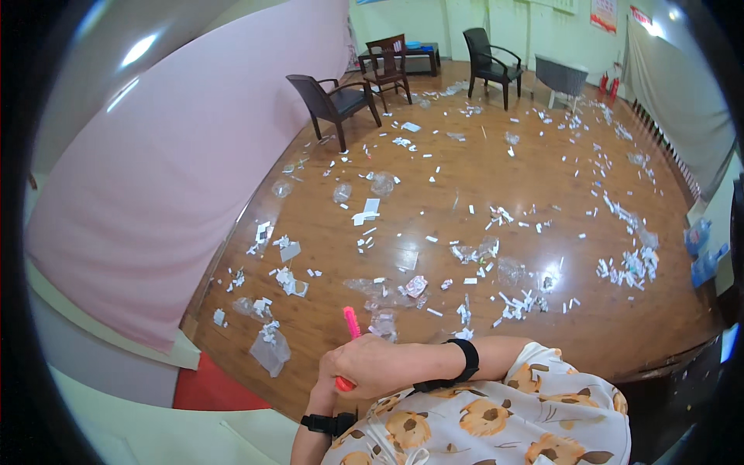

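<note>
My right hand (380,367) is closed round a bright pink stick with a ribbed upper part (351,322). The stick pokes out past the knuckles, tilted slightly left. Its red lower end (345,384) shows below the fingers. My left hand (326,380) is pressed close against the right one and mostly covered by it, so its fingers are hidden. Both hands are in front of my body, over the floor, and a black band circles each wrist.
Scraps of white paper (523,304) and clear plastic bags (270,354) litter the brown wooden floor (372,267). Dark chairs (335,105) stand at the back. A pink cloth (170,155) hangs on the left. Blue-tinted plastic bottles (704,263) stand at the right edge.
</note>
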`<control>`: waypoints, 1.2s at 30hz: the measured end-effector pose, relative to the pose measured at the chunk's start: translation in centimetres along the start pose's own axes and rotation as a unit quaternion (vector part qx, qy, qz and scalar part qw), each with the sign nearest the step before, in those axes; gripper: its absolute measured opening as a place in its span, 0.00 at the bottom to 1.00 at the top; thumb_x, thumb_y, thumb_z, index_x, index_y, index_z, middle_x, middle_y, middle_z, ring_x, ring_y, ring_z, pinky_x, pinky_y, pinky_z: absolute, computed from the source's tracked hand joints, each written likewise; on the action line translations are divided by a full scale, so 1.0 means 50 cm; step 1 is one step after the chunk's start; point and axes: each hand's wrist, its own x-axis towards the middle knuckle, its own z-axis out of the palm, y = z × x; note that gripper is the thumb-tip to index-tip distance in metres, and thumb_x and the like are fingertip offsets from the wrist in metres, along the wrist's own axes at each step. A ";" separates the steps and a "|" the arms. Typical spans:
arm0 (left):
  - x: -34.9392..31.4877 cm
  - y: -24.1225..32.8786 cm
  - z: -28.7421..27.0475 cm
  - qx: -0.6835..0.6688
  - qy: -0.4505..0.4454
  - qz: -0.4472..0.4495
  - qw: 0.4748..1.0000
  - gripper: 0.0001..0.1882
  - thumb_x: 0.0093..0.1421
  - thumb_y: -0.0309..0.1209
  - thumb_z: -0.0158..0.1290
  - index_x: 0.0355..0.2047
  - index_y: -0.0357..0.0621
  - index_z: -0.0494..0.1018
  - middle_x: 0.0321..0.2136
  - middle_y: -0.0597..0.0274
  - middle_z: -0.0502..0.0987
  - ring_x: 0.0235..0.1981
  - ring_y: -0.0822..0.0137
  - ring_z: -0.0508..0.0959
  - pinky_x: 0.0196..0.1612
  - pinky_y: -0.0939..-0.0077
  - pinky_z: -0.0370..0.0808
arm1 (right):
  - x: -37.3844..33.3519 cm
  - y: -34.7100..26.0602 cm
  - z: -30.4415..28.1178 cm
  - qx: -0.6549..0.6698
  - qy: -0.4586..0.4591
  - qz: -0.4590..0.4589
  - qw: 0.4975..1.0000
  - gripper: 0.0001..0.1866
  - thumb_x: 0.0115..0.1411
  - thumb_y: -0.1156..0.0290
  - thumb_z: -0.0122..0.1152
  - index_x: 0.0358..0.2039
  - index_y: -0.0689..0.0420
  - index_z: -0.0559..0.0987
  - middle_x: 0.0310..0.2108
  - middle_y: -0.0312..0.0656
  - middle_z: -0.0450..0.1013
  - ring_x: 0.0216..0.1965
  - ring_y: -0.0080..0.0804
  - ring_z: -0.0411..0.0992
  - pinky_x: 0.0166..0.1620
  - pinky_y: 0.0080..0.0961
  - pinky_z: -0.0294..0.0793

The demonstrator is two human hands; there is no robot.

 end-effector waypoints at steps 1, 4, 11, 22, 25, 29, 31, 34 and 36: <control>-0.002 0.010 -0.001 0.010 -0.005 -0.004 1.000 0.10 0.44 0.35 0.62 0.27 0.47 0.76 0.24 0.54 0.77 0.28 0.53 0.78 0.29 0.66 0.73 | -0.011 0.002 -0.004 0.008 0.016 -0.005 1.000 0.11 0.45 0.67 0.60 0.19 0.64 0.76 0.18 0.53 0.72 0.25 0.50 0.73 0.28 0.40 0.72; -0.025 0.027 -0.006 0.035 -0.015 -0.029 0.999 0.10 0.44 0.35 0.63 0.27 0.47 0.77 0.24 0.54 0.77 0.28 0.53 0.78 0.29 0.66 0.73 | -0.035 0.015 -0.003 0.057 -0.006 -0.014 0.998 0.12 0.46 0.67 0.60 0.21 0.64 0.76 0.20 0.53 0.72 0.26 0.50 0.73 0.29 0.40 0.72; -0.078 0.038 0.007 0.072 -0.028 -0.102 0.992 0.11 0.44 0.35 0.63 0.27 0.47 0.77 0.24 0.54 0.77 0.28 0.53 0.78 0.30 0.66 0.73 | -0.086 0.033 -0.046 0.137 -0.044 -0.099 0.985 0.13 0.49 0.64 0.59 0.29 0.62 0.76 0.26 0.51 0.74 0.30 0.50 0.73 0.31 0.39 0.72; -0.180 0.050 0.107 0.053 -0.040 -0.232 0.970 0.11 0.44 0.36 0.63 0.27 0.47 0.77 0.24 0.55 0.77 0.28 0.54 0.78 0.30 0.66 0.73 | -0.057 0.065 0.084 0.028 -0.165 -0.130 0.977 0.12 0.50 0.65 0.57 0.30 0.61 0.76 0.23 0.51 0.74 0.29 0.51 0.74 0.30 0.42 0.73; -0.180 0.055 0.111 0.061 -0.039 -0.246 0.967 0.11 0.44 0.36 0.63 0.28 0.47 0.77 0.24 0.55 0.78 0.28 0.54 0.78 0.30 0.66 0.73 | -0.049 0.067 0.102 0.078 -0.138 -0.149 0.976 0.11 0.48 0.65 0.59 0.27 0.61 0.76 0.23 0.51 0.74 0.29 0.50 0.74 0.30 0.42 0.73; -0.152 0.060 0.112 0.075 -0.046 -0.240 0.967 0.11 0.44 0.36 0.63 0.28 0.47 0.77 0.24 0.55 0.78 0.28 0.54 0.78 0.30 0.66 0.73 | -0.037 0.093 0.147 0.042 -0.114 -0.162 0.979 0.10 0.46 0.67 0.59 0.22 0.61 0.76 0.21 0.51 0.74 0.28 0.51 0.74 0.28 0.42 0.72; -0.140 0.066 0.112 0.079 -0.045 -0.235 0.968 0.11 0.44 0.36 0.63 0.28 0.47 0.77 0.24 0.55 0.78 0.28 0.54 0.78 0.30 0.66 0.73 | -0.041 0.099 0.154 0.078 -0.213 -0.166 0.960 0.09 0.44 0.69 0.59 0.20 0.62 0.76 0.21 0.53 0.74 0.27 0.52 0.74 0.27 0.42 0.71; -0.120 0.082 0.118 0.084 -0.056 -0.216 0.971 0.11 0.44 0.36 0.63 0.28 0.47 0.77 0.24 0.55 0.78 0.29 0.54 0.78 0.30 0.66 0.73 | -0.054 0.123 0.167 0.078 -0.172 -0.150 0.970 0.08 0.42 0.71 0.59 0.19 0.63 0.77 0.20 0.55 0.73 0.26 0.53 0.74 0.26 0.42 0.70; -0.107 0.089 0.122 0.087 -0.063 -0.198 0.974 0.12 0.44 0.36 0.63 0.28 0.47 0.77 0.24 0.55 0.78 0.29 0.54 0.78 0.30 0.66 0.73 | -0.067 0.139 0.155 0.073 -0.168 -0.122 0.975 0.08 0.41 0.71 0.59 0.19 0.63 0.77 0.20 0.56 0.73 0.25 0.53 0.74 0.26 0.42 0.70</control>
